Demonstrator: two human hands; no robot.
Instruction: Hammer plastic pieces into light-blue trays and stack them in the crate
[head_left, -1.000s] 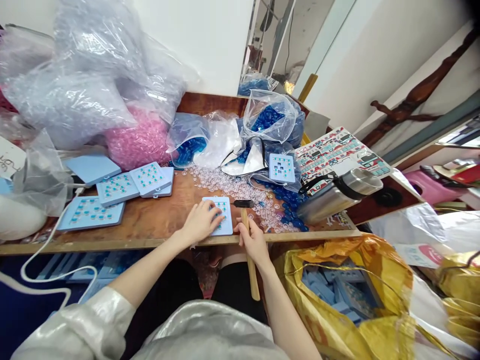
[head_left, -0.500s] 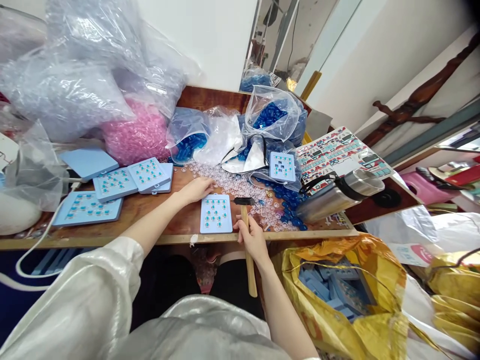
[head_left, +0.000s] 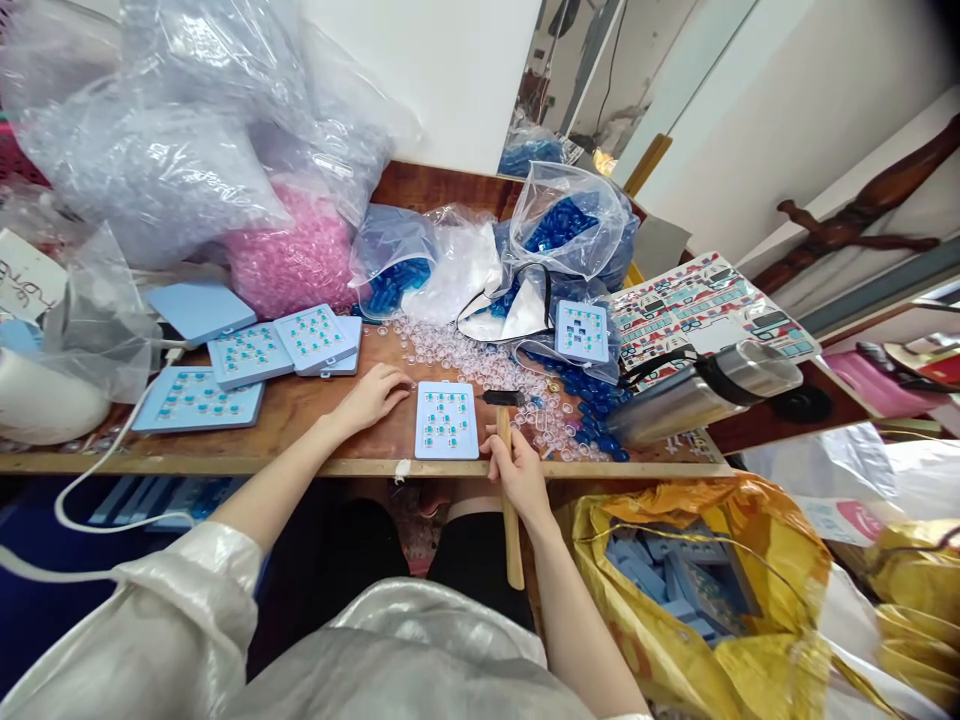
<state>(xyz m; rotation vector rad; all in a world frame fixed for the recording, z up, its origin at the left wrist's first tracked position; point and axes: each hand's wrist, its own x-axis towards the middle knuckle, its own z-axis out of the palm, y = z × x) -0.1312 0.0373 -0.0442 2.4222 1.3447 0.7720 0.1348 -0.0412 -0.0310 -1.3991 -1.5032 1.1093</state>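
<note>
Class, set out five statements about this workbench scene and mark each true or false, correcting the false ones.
1. The right hand holds a hammer by its handle. True.
2. The hammer's head is bright yellow. False: it is black.
3. A blue panel lies between the right hand and the left hand. True.
4. The left hand grips a steel flask. False: it holds nothing visible, and is nearest to the blue panel.
5. The yellow sack contains light-blue pieces. True.

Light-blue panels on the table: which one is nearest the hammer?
The panel lying between the left hand and the hammer held in the right hand. Those at left form an overlapping group; another lies farther back, right.
</note>
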